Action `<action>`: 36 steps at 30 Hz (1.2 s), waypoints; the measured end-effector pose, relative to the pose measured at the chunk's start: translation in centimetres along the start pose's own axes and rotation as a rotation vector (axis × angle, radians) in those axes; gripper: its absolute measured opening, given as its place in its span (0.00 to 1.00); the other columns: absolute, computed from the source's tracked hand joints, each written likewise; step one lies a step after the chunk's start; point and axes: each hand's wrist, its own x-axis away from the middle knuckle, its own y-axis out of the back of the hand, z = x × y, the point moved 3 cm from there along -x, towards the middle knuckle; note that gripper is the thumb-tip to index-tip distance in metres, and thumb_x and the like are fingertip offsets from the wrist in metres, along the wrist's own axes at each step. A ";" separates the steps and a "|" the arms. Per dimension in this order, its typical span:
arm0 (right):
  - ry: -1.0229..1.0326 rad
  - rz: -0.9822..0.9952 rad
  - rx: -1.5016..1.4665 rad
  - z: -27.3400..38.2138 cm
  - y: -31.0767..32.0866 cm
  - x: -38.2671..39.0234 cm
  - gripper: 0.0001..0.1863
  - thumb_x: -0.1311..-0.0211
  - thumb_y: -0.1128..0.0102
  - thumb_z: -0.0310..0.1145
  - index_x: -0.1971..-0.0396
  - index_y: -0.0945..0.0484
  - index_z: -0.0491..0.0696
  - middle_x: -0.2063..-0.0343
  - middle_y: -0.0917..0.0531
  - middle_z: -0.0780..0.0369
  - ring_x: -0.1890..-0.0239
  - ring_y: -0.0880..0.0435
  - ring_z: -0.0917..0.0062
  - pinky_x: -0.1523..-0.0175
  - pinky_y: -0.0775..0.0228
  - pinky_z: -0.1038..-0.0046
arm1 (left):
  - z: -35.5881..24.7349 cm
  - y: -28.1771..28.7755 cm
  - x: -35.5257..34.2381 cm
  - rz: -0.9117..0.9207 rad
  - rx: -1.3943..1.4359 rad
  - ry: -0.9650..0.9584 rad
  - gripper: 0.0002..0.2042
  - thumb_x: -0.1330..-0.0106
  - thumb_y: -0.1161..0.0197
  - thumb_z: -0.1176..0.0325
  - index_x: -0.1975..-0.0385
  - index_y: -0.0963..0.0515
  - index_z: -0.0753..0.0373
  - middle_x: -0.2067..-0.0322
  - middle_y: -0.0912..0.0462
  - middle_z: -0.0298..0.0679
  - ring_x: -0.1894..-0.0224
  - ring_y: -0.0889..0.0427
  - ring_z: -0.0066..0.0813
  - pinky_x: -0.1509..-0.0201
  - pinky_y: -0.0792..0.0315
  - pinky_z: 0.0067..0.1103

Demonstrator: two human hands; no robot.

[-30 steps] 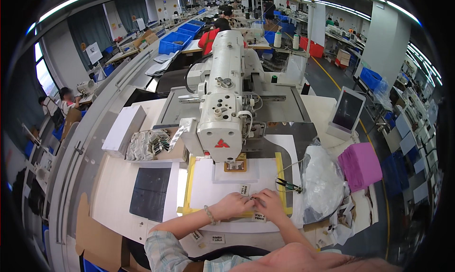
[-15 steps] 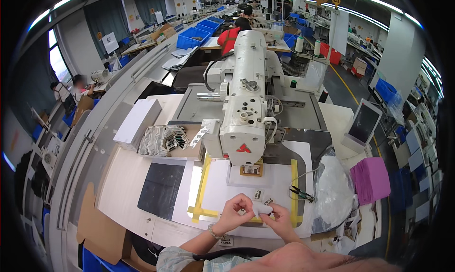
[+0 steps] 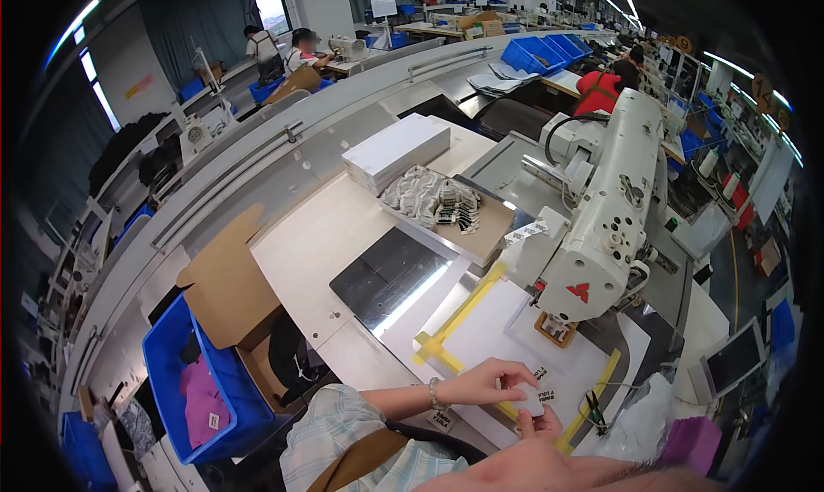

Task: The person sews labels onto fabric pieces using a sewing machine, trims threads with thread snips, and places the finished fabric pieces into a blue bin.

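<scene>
My left hand [image 3: 493, 382], with a beaded bracelet at the wrist, has its fingertips closed on a small white slip [image 3: 530, 399]. My right hand [image 3: 541, 423] pinches the slip's lower edge. Whether it is paper or cloth I cannot tell. Both hands are above a white sheet [image 3: 491, 320] bordered with yellow tape [image 3: 463, 313]. Printed labels [image 3: 547, 397] lie on the sheet beside my fingers, partly hidden. Beyond them stands a white industrial sewing machine [image 3: 592, 273], a small brown-framed piece [image 3: 555, 329] under its head. Another label [image 3: 440, 421] is below my left forearm.
Thread snips [image 3: 594, 408] and a clear plastic bag [image 3: 635, 428] lie to the right, near a purple stack [image 3: 692, 443]. A tray of bundled labels [image 3: 429, 197], a white box [image 3: 396, 149] and a dark plate [image 3: 388, 277] occupy the table. At left, a blue bin [image 3: 176, 380] holds purple cloth.
My view has swung left, bringing the blue bin with purple cloth into sight. Both hands stay together on the white slip, which now shows less between the fingers.
</scene>
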 end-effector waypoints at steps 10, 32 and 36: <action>0.044 0.046 -0.022 0.7 -1.7 -0.5 0.07 0.44 0.33 0.23 0.69 0.22 0.40 0.73 0.21 0.68 0.72 0.28 0.90 0.66 0.39 0.84 | 0.7 0.6 0.5 0.053 -0.150 0.041 0.14 0.36 0.35 0.67 0.52 0.20 0.60 0.71 0.20 0.34 0.75 0.30 0.20 0.69 0.33 0.18; 0.076 -0.057 0.027 0.0 -0.8 -0.5 0.08 0.49 0.31 0.20 0.73 0.23 0.42 0.76 0.23 0.70 0.73 0.31 0.90 0.68 0.40 0.84 | 0.3 1.2 0.1 -0.011 -0.156 -0.001 0.14 0.40 0.34 0.72 0.53 0.21 0.57 0.82 0.27 0.31 0.81 0.27 0.18 0.75 0.34 0.19; 0.053 -0.087 -0.015 0.3 -1.1 -0.2 0.08 0.49 0.31 0.20 0.72 0.23 0.42 0.77 0.24 0.70 0.75 0.32 0.91 0.70 0.42 0.85 | 0.1 1.4 0.1 -0.002 -0.177 0.065 0.14 0.40 0.33 0.70 0.54 0.20 0.57 0.80 0.24 0.30 0.81 0.26 0.16 0.75 0.33 0.17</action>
